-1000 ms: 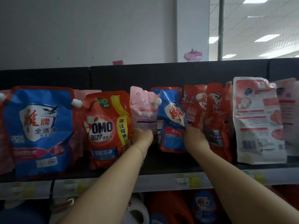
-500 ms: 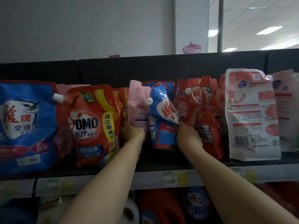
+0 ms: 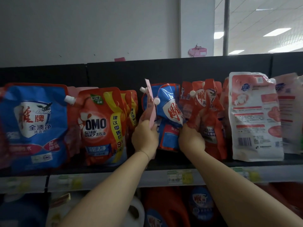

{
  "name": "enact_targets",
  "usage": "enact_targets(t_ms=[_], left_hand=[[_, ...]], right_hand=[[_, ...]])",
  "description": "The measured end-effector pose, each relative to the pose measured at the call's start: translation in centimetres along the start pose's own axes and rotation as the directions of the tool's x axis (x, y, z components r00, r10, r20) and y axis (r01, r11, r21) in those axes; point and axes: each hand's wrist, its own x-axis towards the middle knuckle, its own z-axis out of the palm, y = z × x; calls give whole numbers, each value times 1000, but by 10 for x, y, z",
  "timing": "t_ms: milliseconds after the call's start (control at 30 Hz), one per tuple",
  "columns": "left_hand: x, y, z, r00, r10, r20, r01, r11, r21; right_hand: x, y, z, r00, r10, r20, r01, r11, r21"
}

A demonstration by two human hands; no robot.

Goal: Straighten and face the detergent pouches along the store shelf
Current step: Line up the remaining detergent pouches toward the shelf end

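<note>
Both your arms reach up over the shelf [image 3: 105, 179]; left hand [image 3: 145, 139] grips a pink pouch [image 3: 151, 104], right hand [image 3: 191, 140] a blue pouch [image 3: 167, 97].

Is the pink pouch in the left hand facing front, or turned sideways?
Turned sideways: the pink pouch shows just a narrow sliver, gripped low by the left hand; its label cannot be read.

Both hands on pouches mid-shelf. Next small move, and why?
Probably twist the pink pouch in the left hand until a flat face points to the aisle, then seat it upright. It is edge-on to the camera, while the OMO pouch beside it faces front. The right hand grips the slumped blue pouch.
</note>
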Motion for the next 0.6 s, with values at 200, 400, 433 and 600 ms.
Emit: enact_targets(t_ms=[200,400,433,600], left_hand=[[-19,14,-27,998,37,-59,-41,996,-73],[-18,21,-46,995,-92,45,100,966,-239],[-17,23,-50,990,-106,88,125,959,-256],[-9,21,-72,971,-55,234,139,923,-358]], right_hand=[[-13,-24,-9,995,78,64,-89,973,213],[-52,-44,-14,982,-76,-173,167,777,606],[-58,-49,-15,976,-154,-151,216,745,631],[-69,-59,-13,932,-341,119,137,638,758]])
